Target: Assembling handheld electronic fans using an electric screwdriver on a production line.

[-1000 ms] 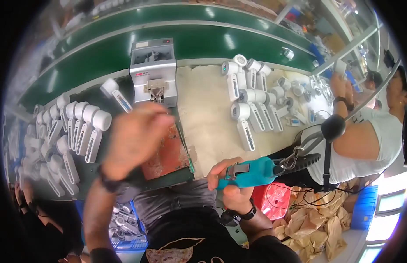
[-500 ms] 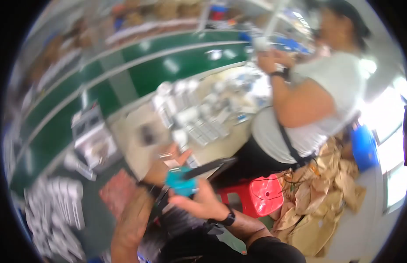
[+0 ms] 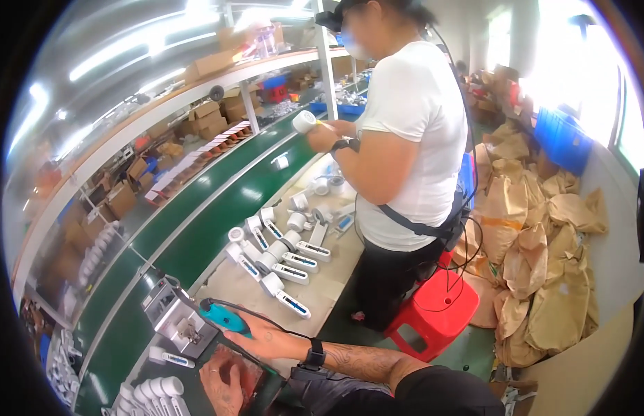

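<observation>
My right hand [image 3: 266, 338] is wrapped round a teal electric screwdriver [image 3: 226, 318] with a dark cord trailing back over the wrist. One end of the screwdriver is close to a grey metal fixture [image 3: 187, 334]. Low in the view, my left hand [image 3: 223, 385] hangs over a reddish translucent tray or sheet [image 3: 251, 374], its fingers bent but apart. Nothing shows between them, though the fingertips are partly hidden. A white handled part [image 3: 171, 358] lies beside the fixture. More white parts with round heads and long handles [image 3: 284, 295] rest on the tan work surface [image 3: 228, 288].
A co-worker [image 3: 412, 139] stands ahead on the right, holding a white round-headed part [image 3: 304, 122]. Near them are a red stool [image 3: 443, 298] and tan sacks [image 3: 536, 277]. The green conveyor [image 3: 197, 239] runs along the left. Several white parts [image 3: 152, 396] are stacked at lower left.
The view has swung upward and sharpened. My left hand has drawn back from the tan surface to the reddish tray or sheet. My right hand has brought the electric screwdriver to the fixture.
</observation>
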Available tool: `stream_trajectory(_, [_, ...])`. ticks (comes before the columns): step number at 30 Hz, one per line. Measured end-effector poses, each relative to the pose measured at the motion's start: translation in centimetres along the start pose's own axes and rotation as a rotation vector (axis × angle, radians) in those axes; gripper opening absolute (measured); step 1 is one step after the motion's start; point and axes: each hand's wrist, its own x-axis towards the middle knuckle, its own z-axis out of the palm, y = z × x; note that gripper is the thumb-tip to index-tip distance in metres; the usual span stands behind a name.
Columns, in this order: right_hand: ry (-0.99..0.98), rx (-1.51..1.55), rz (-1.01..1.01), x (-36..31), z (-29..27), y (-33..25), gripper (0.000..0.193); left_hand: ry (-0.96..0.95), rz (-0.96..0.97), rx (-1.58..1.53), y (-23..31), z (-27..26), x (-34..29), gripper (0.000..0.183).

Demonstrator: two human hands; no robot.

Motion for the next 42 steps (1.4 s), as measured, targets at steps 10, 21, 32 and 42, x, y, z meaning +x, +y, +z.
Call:
stream_trajectory(10, [0.062,0.047,0.002,-2.6,-0.3,-0.4,0.026,-0.072,0.067,0.008,2.8,3.6,6.9,0.023])
stream_trajectory(21, [0.070,-0.008,0.026,-5.9,-2.3,-1.9,0.036,-0.185,0.039,0.218,6.1,15.7,14.1,0.066])
stream_trajectory(32, [-0.011,-0.039,0.104,-4.7,-2.3,-3.4,0.047,-0.119,0.097,-0.103,3.1,13.1,13.8,0.029])
stream_trajectory(42, [0.277,0.062,0.061,-1.5,-2.6,-1.4,0.037,0.114,0.140,-0.004,0.2,1.1,5.8,0.026])
